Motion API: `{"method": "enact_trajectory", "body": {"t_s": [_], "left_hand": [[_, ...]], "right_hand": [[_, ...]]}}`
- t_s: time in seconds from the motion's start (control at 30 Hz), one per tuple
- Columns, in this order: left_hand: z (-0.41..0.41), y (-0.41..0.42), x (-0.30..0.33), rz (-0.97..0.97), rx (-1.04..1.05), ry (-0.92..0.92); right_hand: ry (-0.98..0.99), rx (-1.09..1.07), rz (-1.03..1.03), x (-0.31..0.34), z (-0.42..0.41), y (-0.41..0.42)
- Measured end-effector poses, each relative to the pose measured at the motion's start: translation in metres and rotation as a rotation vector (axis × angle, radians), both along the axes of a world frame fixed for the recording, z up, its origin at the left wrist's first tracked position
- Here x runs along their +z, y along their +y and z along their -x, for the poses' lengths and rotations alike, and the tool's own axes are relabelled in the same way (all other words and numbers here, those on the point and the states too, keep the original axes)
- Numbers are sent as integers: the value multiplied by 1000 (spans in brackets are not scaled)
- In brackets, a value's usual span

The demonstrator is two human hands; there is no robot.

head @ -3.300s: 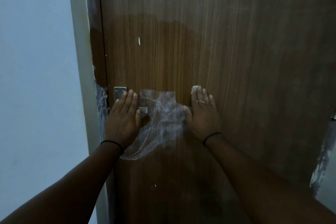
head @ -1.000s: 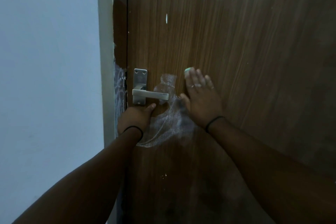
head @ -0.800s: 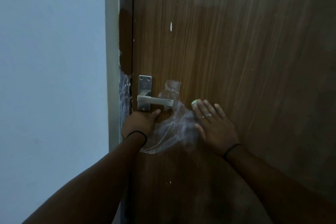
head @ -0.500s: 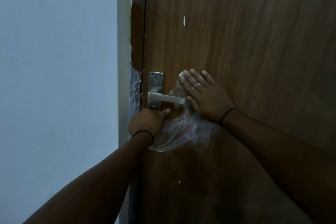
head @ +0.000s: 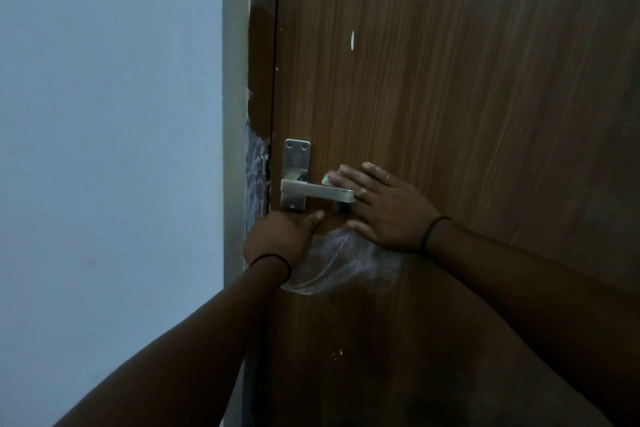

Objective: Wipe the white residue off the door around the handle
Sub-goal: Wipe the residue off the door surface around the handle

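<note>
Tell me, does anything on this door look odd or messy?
Yes. A white residue smears the door below the handle, more streaks the frame edge, and a small white fleck sits higher up.

A plain pale blue-grey painted wall is seen filling the left side. A narrow pale grey-green door frame strip is seen running vertically along its right edge. A small white oval chip mark is seen high up, right of the strip.
</note>
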State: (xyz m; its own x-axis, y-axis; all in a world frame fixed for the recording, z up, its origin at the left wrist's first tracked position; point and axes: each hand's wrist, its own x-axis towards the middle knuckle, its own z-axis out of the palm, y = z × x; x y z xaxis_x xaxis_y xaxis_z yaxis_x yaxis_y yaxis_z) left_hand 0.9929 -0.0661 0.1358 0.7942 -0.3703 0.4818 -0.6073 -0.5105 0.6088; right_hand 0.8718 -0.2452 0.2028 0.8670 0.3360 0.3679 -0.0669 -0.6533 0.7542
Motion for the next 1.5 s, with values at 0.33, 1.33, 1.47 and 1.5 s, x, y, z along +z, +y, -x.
{"method": "enact_trajectory", "body": {"t_s": [0.33, 1.33, 1.47, 1.5], "left_hand": [[-3, 0, -2, 32, 16, 3], [4, 6, -21, 13, 25, 59], [18, -7, -34, 44, -53, 35], [19, -7, -35, 29, -47, 17]], "right_hand": [[20, -45, -19, -47, 3, 6], [-313, -303, -398, -60, 64, -21], [-110, -245, -400, -99, 57, -3], [-82, -270, -392, -106, 66, -7]]}}
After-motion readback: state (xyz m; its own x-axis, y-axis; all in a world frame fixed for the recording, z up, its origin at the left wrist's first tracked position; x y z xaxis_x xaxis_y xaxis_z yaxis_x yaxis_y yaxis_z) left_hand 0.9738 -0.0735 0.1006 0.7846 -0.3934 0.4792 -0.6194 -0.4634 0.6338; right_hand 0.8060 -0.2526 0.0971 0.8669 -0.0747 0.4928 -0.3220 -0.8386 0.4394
